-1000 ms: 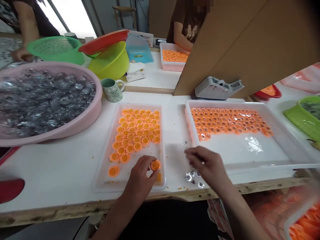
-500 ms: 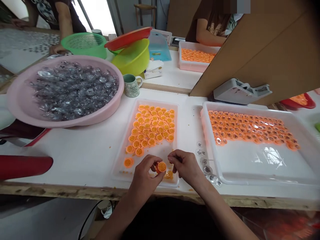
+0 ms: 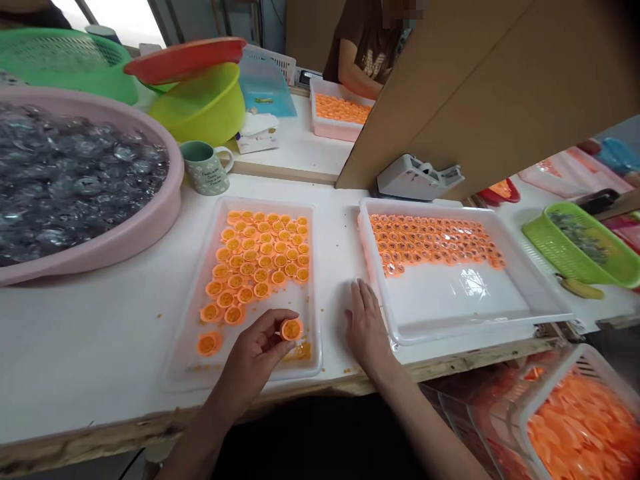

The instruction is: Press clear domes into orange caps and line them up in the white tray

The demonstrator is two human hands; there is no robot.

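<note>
Resting the right hand [image 3: 367, 330], seemingly loose and straight-fingered, on the table [image 3: 331, 267], right of centre. Pinching a cup [image 3: 291, 329] by its side in the left hand [image 3: 255, 347], lower centre of the frame, over the tray [image 3: 287, 302]. Likely light, stiff, spillable; best held by the outer wall.

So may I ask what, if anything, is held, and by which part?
The left hand holds an orange cup by its sides; for the right hand, it's unclear.
</note>
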